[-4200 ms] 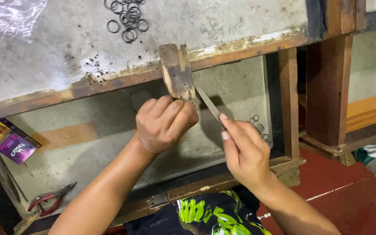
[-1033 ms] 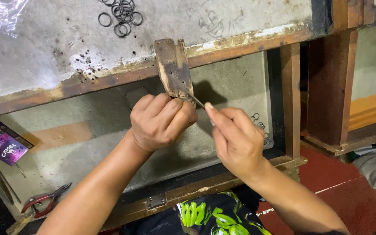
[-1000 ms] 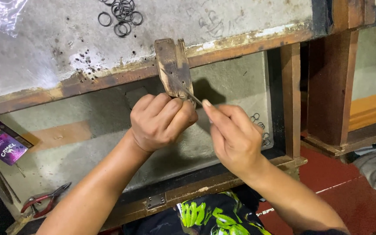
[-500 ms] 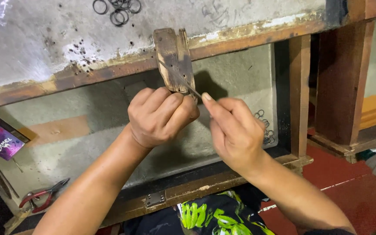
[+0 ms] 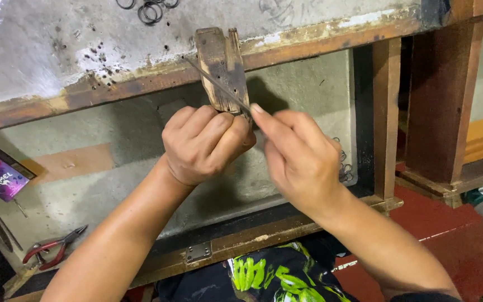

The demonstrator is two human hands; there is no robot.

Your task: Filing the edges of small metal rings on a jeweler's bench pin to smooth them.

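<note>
Far left, on the lower shelf: a small purple packet (image 5: 1, 178), and below it a pair of red-handled pliers (image 5: 51, 250) lying flat. Above, the grey bench top (image 5: 40, 50) carries a loose cluster of dark metal rings (image 5: 151, 8) near its far edge.

Centre: a worn wooden block (image 5: 222, 67) projects from the wooden front rail (image 5: 113, 89) of the bench. The left hand (image 5: 205, 145) is curled into a tight fist just below the block, knuckles up against its lower end — what it grips, if anything, cannot be seen. A thin metal file (image 5: 216, 84) lies diagonally across the block face.

Right of centre: the right hand (image 5: 297, 159) pinches the near end of the file between thumb and forefinger, remaining fingers folded. More small rings (image 5: 343, 165) lie on the lower shelf just behind this hand
</note>
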